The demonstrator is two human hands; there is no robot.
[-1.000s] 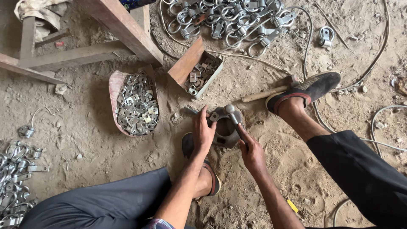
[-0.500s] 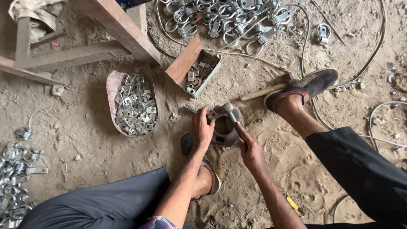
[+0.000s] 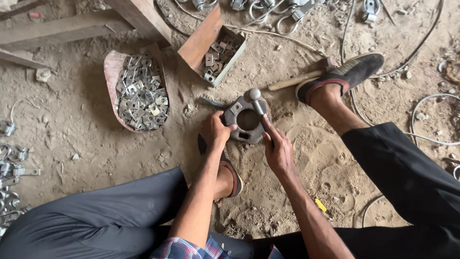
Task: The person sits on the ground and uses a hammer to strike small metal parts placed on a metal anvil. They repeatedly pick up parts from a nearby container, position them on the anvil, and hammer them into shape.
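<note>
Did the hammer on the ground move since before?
No. The hammer lies with its head by the shoe, as earlier; only the camera shifted. The right hand holds a different, small hammer.

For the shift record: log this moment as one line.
left hand: on ring-shaped iron block | right hand: holds ball-headed steel tool over block hole | nearby: tray of metal plates, wooden box, hammer

An open brown cardboard box [image 3: 203, 41] lies tilted on the dirt floor, holding small metal pieces; no labels, signs or screens show.
</note>
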